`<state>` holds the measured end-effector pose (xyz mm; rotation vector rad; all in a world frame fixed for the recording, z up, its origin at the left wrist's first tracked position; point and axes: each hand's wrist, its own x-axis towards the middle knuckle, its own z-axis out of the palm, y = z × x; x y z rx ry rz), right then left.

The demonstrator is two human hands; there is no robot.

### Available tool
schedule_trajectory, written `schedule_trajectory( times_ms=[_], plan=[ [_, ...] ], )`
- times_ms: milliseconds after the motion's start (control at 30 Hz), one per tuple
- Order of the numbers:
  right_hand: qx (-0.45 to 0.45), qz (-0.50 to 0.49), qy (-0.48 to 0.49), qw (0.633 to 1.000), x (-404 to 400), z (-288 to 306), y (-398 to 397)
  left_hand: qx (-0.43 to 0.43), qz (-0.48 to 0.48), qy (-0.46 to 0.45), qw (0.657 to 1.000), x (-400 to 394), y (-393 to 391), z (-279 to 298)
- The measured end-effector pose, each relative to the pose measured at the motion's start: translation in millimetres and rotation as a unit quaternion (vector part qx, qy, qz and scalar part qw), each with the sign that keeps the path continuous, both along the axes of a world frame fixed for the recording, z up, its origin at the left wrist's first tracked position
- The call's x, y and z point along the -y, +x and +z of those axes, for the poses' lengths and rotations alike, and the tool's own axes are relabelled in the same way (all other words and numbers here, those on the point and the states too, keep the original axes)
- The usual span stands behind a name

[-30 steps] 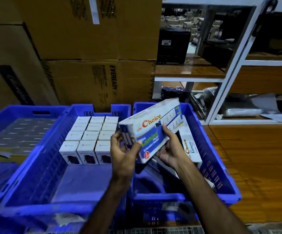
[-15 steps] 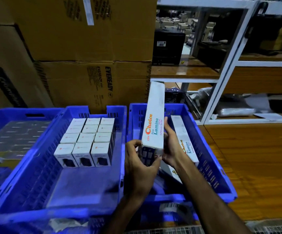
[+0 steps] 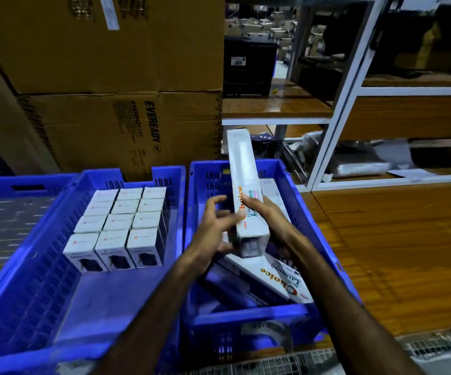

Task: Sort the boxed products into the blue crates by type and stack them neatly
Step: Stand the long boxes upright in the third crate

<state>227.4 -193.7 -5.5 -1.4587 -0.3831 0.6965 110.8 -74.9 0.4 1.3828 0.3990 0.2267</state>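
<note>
Placement of the long Choice box (image 3: pixel 247 201) is the step in hand, and it hangs tilted on its narrow edge over the right crate (image 3: pixel 324 239), far end raised above the back wall. The right hand (image 3: pixel 269 216) grips it from the side away from the middle crate, fingers curled over the printed face; the left hand (image 3: pixel 213 228) is spread wide, fingers loosely touching the near side and lower end, steadying rather than clasping. Inside the right crate another Choice box (image 3: pixel 281 277) lies slanted across the floor toward the front wall, and a third (image 3: pixel 273 193) sits behind the held one.

To do this well, I judge the slanted box should be squared against the right crate's wall first, otherwise the held box will rest crooked on it. Lower the near end first, then lay it flat, label up, edges flush. The middle crate (image 3: pixel 64 301), just beside the right crate, holds small white boxes (image 3: pixel 118 226) in tidy rows; keep the long boxes out of it.
</note>
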Motion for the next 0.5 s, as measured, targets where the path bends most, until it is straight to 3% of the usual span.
schedule_trajectory(
  times_ms=[67,200,500],
  plan=[
    [0.023,0.004,0.001,1.0,4.0,2.1,0.6,-0.036,0.01,-0.044,0.998,-7.9,28.3,6.4],
    [0.048,0.029,-0.006,0.998,7.1,1.8,6.1,-0.095,-0.007,-0.048,0.994,-16.1,72.5,9.9],
    [0.033,0.043,-0.045,0.997,48.8,-1.3,33.7,-0.119,-0.033,-0.091,0.988,-18.3,109.1,10.5]
  ],
)
